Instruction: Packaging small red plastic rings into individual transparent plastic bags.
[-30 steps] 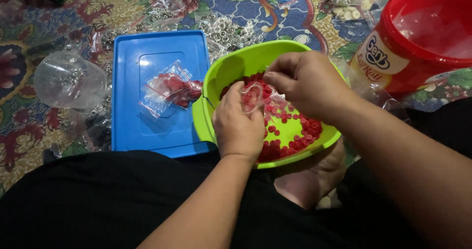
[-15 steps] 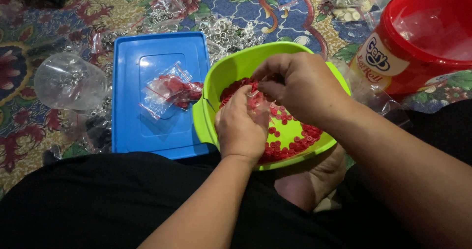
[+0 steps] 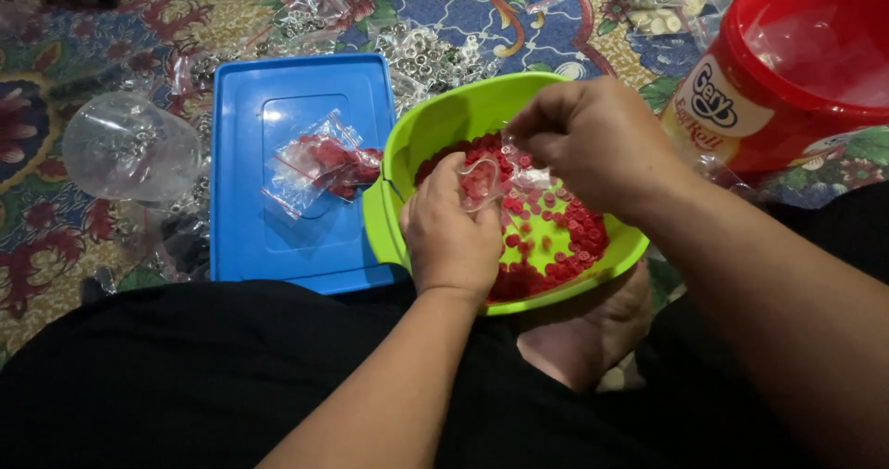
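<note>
Left hand (image 3: pixel 451 237) and right hand (image 3: pixel 593 140) each pinch a small clear bag (image 3: pixel 483 175) over the green bowl (image 3: pixel 435 122), which holds red buttons (image 3: pixel 565 237). The blue lid (image 3: pixel 278 237) carries filled bags (image 3: pixel 324 165).

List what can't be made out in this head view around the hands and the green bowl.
- Small clear bag: its fill level, blurred and partly covered by the left hand and right hand.
- Red pieces in the green bowl: too small to tell their kind.
- Red bucket: cut off by the right and top edges.
- Filled bags on the blue lid: count unclear, overlapping.
</note>
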